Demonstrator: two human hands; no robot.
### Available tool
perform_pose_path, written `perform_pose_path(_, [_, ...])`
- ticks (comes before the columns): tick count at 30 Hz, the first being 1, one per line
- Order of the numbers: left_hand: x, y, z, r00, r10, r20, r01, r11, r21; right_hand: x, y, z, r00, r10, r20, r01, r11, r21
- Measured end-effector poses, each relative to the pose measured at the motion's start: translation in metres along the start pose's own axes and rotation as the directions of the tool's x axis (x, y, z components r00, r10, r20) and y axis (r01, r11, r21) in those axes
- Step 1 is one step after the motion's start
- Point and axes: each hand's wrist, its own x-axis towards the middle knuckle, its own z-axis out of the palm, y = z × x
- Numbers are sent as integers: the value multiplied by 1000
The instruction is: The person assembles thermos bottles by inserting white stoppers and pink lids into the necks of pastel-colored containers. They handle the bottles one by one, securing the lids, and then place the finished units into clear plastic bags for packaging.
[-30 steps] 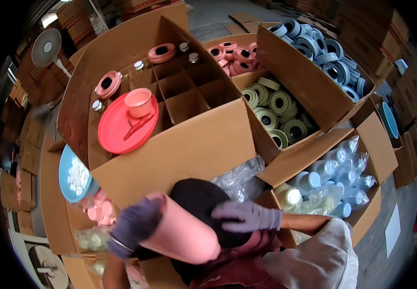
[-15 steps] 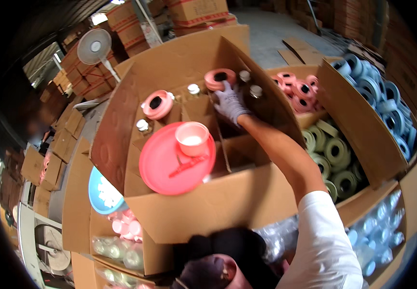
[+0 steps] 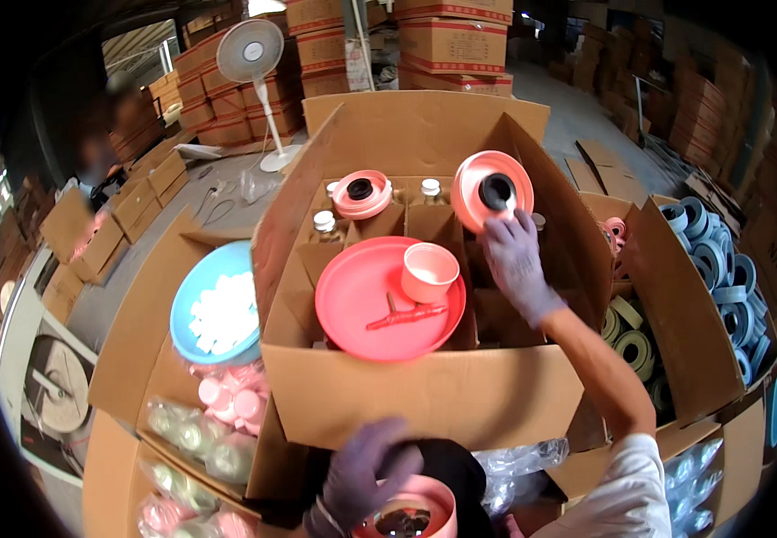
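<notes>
My right hand (image 3: 516, 255), in a grey glove, grips the edge of a pink round ring-shaped part (image 3: 473, 199) with a black centre, tilted above the divided carton (image 3: 424, 394). My left hand (image 3: 366, 471), gloved and slightly blurred, is low in front with its fingers apart, beside the rim of a pink round container (image 3: 438, 502) with a shiny inside. A similar pink part (image 3: 372, 208) rests on the carton's dividers at the left. Across the dividers lies a red-pink plate (image 3: 343, 314), carrying a pink cup (image 3: 430, 272) and a red stick-like tool (image 3: 406, 316).
White-capped bottles (image 3: 325, 221) stand in the carton's cells. At the left, a blue basin (image 3: 186, 309) holds small white pieces, above bagged pink and clear items. Boxes of green rings (image 3: 630, 345) and blue rings (image 3: 729, 309) are to the right. A fan (image 3: 251, 52) stands behind.
My right hand has lifted the pink part from the carton's far side, tilting it up. My left hand has risen beside the pink container. The view has shifted, showing the carton farther right.
</notes>
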Motion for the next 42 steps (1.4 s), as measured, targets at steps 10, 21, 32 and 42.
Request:
perform_pose_path(10, [17,16,-4,944,-267,192,303,480,-823,-36,-148,-207,973,-224,-51,206,752,626])
perform_pose_path(21, [-46,25,-34,928,-370,37,276,619,-735,-30,-201,-210,987,-98,126,-15,730,683])
perform_pose_path(32, [-8,22,-33,804,594,21,-587,788,187,-94,-193,-121,881,-159,446,-466,-134,874])
perform_pose_path(42, [-80,-37,-35,939,144,312,0,908,-419,-109,-229,-183,670,102,735,-719,-156,677])
